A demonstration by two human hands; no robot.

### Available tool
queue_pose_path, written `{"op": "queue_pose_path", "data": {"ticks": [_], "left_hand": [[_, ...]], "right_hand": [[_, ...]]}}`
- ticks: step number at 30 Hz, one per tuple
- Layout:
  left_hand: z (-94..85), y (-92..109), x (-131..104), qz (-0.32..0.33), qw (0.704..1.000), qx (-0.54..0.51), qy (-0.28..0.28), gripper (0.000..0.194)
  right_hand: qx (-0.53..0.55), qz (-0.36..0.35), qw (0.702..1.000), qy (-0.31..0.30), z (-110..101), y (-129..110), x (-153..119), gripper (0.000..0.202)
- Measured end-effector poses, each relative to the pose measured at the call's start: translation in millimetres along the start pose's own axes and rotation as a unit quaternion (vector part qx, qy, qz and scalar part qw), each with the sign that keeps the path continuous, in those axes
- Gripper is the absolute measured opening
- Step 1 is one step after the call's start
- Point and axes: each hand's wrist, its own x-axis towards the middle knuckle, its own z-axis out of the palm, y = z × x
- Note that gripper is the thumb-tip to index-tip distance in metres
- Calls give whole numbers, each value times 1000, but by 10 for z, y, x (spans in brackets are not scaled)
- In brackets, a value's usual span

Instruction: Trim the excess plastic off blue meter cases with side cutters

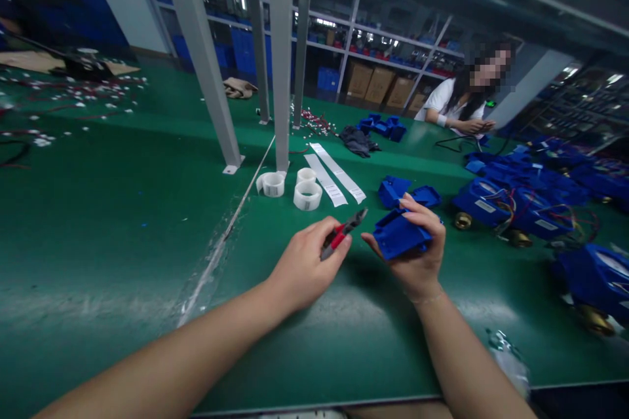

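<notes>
My left hand (310, 263) is closed around a pair of red-handled cutting pliers (340, 236), whose dark jaws point up and to the right. In my right hand (423, 252) a blue plastic housing (399, 236) is gripped, tilted, with the fingers over its far side and the thumb near its left edge. The plier tips are close to the housing but apart from it. Just behind lie more blue plastic housings (393, 190). Rolls of white labels (308, 196) and two label strips (339, 173) rest on the green table (246, 353) beyond my left hand.
Blue meters with brass fittings (484, 203) crowd the right side. Grey metal posts (281, 65) rise from the table ahead. Small white connectors with wires (44, 98) lie scattered at far left. A dark cloth (358, 141) lies farther back, and a co-worker (455, 105) sits across the table.
</notes>
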Motion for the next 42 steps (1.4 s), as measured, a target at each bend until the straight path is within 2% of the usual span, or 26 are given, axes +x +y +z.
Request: {"op": "queue_pose_path", "data": {"ticks": [3,5,7,8,9,10,11,13,14,16,18,20,23,26,28,33,37,42], "left_hand": [[52,-67,13,30,999,-4,38,18],[71,-100,17,27,998,7,48,21],[74,-123,25,16,998,4,58,20],[69,-133,30,16,998,7,67,19],[63,-141,37,19,997,16,78,20],[56,-151,44,24,995,30,91,20],[49,-160,51,28,993,43,105,21],[39,-182,65,29,990,63,120,22],[36,-193,71,27,990,69,122,23],[34,-211,77,24,989,77,123,23],[36,-221,76,21,989,82,121,24],[41,-222,70,20,991,77,111,25],[55,-214,54,30,993,74,84,24],[67,-204,33,56,990,107,75,28],[64,-193,19,72,986,129,79,31],[7,-164,6,87,969,207,105,31],[-29,-174,22,77,958,251,114,32],[-45,-188,36,60,958,258,109,30]], "right_hand": [[30,36,999,5,-30,-9,-27,86],[112,149,982,-38,-69,3,-51,85],[193,311,915,-167,-113,24,-57,70],[177,360,882,-248,-134,30,-48,68],[124,367,865,-318,-154,28,-30,69],[55,344,863,-365,-176,18,-2,70],[-18,302,872,-385,-199,1,33,73],[-95,223,896,-372,-256,-34,109,85],[-98,214,900,-368,-289,-43,143,87],[-83,225,898,-369,-365,-29,183,89],[-3,283,884,-373,-436,22,176,90],[168,374,844,-345,-482,80,131,82],[430,451,738,-260,-470,109,51,67],[544,468,659,-225,-375,47,9,70],[569,489,622,-223,-293,-22,5,74],[576,546,581,-180,-144,-154,16,75],[576,576,556,-168,-93,-145,11,77],[576,593,543,-149,-66,-86,1,72]]}}
